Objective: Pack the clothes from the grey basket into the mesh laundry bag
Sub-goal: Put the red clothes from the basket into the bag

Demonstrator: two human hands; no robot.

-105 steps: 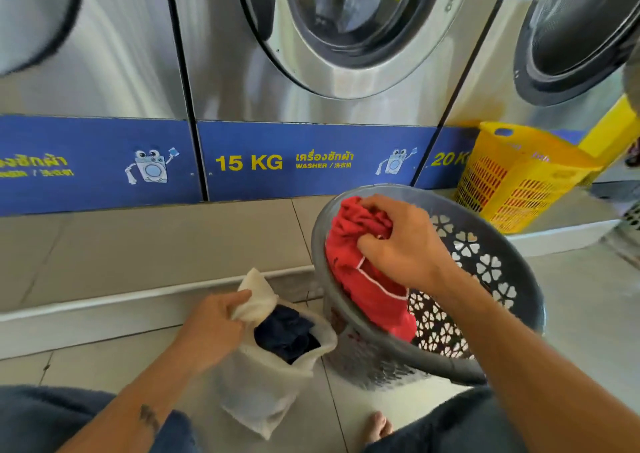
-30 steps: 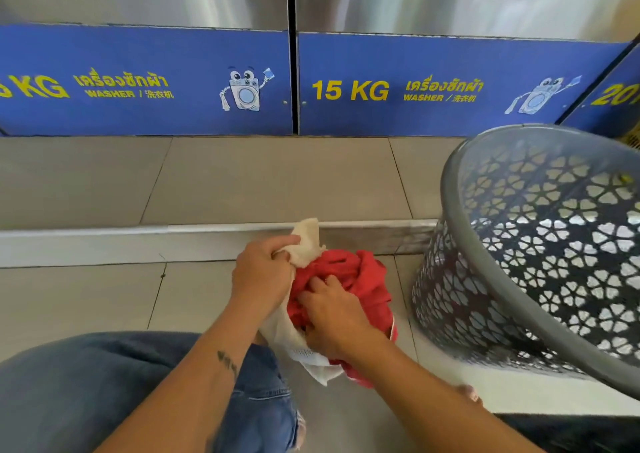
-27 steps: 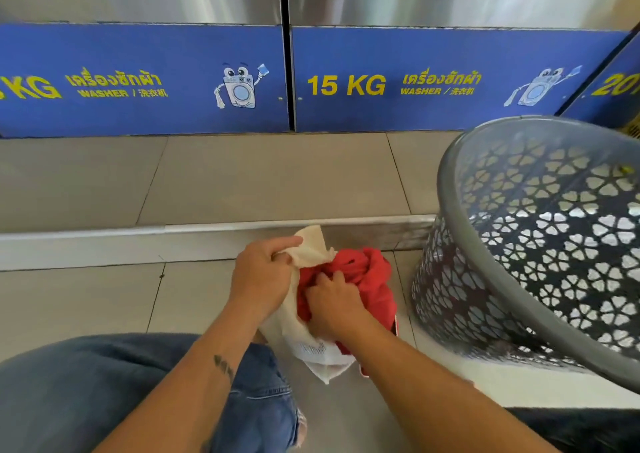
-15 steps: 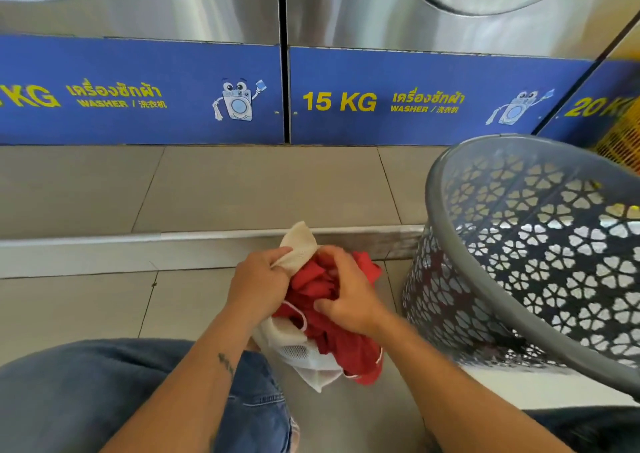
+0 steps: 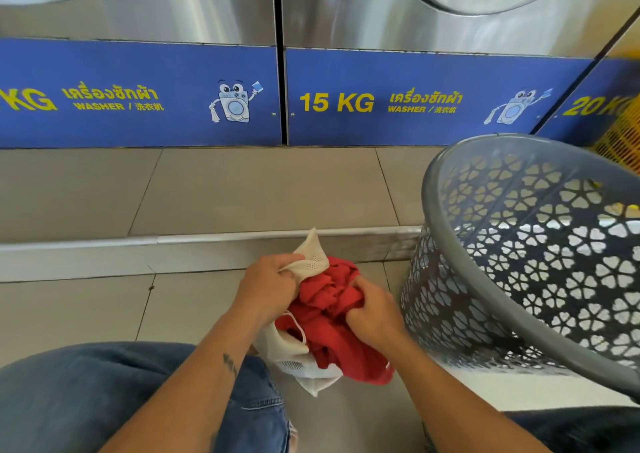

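Left hand (image 5: 266,286) pinched rim of mesh laundry bag (image 5: 313,262), mouth upward; right hand (image 5: 372,314), close beside, clutched red garment (image 5: 325,302) half inside, loose end spilling over near lip; grey basket (image 5: 519,245) just to right

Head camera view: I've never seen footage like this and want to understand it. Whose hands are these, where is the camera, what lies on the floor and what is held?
There is no machine here: a person wears one camera on the head, looking down at their own hands. The left hand grips the rim of a white mesh laundry bag, which sits on the grey tiled floor. The right hand is curled into a red garment, apparently stuffing it into the bag; part of it hangs outside. To the right is a grey perforated plastic basket, tilted toward the person. Behind are steel washing machines with blue panels.
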